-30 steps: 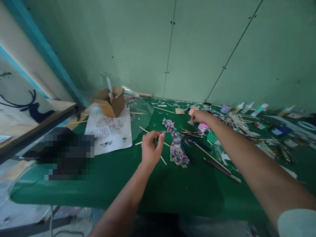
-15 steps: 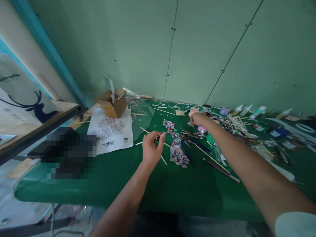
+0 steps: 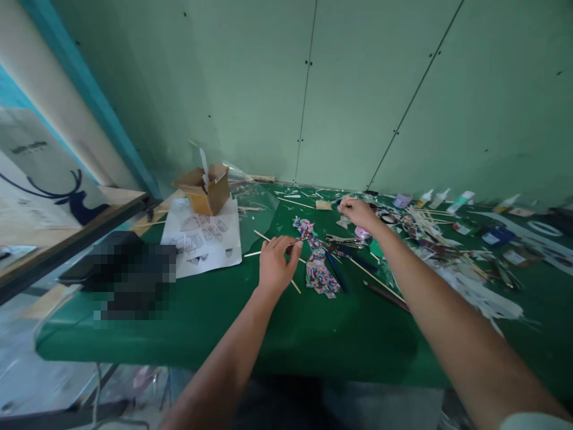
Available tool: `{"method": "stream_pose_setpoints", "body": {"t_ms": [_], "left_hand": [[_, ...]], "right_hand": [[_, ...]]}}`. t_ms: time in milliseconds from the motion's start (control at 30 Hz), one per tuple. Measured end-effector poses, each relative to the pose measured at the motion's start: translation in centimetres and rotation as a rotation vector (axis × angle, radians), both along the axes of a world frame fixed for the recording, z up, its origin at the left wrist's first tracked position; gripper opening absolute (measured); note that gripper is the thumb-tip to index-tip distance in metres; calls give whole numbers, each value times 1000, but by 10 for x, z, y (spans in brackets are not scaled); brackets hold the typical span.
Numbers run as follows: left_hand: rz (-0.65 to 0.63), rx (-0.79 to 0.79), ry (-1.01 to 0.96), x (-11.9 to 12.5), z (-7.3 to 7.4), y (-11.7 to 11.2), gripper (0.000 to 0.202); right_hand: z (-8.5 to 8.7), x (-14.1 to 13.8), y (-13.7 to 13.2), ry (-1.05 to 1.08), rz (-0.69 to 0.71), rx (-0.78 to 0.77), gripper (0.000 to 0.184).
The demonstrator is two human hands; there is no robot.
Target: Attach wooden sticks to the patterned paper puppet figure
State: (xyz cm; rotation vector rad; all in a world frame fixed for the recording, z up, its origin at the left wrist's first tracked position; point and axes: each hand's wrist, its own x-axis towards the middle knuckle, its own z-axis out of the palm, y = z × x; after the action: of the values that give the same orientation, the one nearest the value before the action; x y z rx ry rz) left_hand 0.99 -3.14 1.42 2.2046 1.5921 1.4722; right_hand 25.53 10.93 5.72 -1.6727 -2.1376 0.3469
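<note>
A dress-shaped piece (image 3: 318, 263) thick with small coloured bits lies flat on the green desk (image 3: 349, 340), between and just below the person's hands. The hands are apart: the left hand (image 3: 276, 263) sits at the piece's narrow upper part, thumb and forefinger curled close together, though I cannot tell what, if anything, they pinch. The right hand (image 3: 358, 214) reaches farther back, fingers bunched just above a small clear packet (image 3: 344, 222) — whether they grip something is too small to tell. The work looks well along, as colour seems to cover the piece from top to hem; what is left, if anything, does not show. Pliers (image 3: 344, 241) and a pink tub (image 3: 362, 233) lie near, with a printed sheet (image 3: 215, 254) off to the left.
</note>
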Motion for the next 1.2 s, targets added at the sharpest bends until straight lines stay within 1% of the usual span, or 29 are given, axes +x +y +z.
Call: {"method": "stream_pose_setpoints", "body": {"t_ms": [67, 100, 133, 167, 233, 300, 400, 467, 600, 767, 833, 900, 967, 1033, 1067, 1133, 1200], "left_hand": [[-75, 14, 5, 0, 0, -1, 21], [-119, 17, -10, 0, 0, -1, 21], [-161, 16, -36, -1, 0, -2, 22], [-199, 14, -71, -1, -1, -2, 23], [-271, 4, -139, 0, -2, -1, 25], [-350, -7, -184, 1, -3, 0, 23], [-459, -51, -216, 4, -4, 2, 19], [-486, -93, -230, 6, -4, 4, 20], [-473, -122, -260, 8, -5, 6, 23], [-486, -42, -252, 7, -5, 6, 21], [-450, -21, -235, 6, -5, 6, 19], [-357, -15, -230, 5, -5, 6, 20], [-253, -18, -235, 4, -6, 7, 22], [-190, -28, -241, 3, -7, 7, 23], [-181, -33, -243, 3, -7, 8, 23], [-191, -39, -243, 3, -8, 8, 23], [-215, -44, -249, 4, -8, 9, 23]], "right_hand": [[-4, -17, -31, 510, 95, -115, 34], [-8, -26, -48, 700, 142, -178, 33], [-12, -35, -66, 841, 175, -224, 33], [-17, -43, -82, 937, 212, -265, 33], [-26, -56, -108, 1064, 279, -321, 32], [-33, -62, -123, 1092, 341, -362, 32], [-38, -62, -129, 1019, 374, -410, 33], [-41, -59, -127, 980, 363, -428, 34], [-47, -57, -124, 963, 375, -432, 36], [-50, -61, -123, 1024, 375, -429, 35], [-48, -59, -122, 1039, 382, -427, 37], [-46, -53, -120, 1015, 318, -333, 40], [-45, -44, -118, 885, 181, -133, 41], [-47, -35, -117, 610, 53, 49, 40], [-49, -33, -117, 434, 8, 87, 41], [-52, -32, -120, 106, -71, 67, 50], [-54, -34, -124, -108, -142, 21, 59]]}}
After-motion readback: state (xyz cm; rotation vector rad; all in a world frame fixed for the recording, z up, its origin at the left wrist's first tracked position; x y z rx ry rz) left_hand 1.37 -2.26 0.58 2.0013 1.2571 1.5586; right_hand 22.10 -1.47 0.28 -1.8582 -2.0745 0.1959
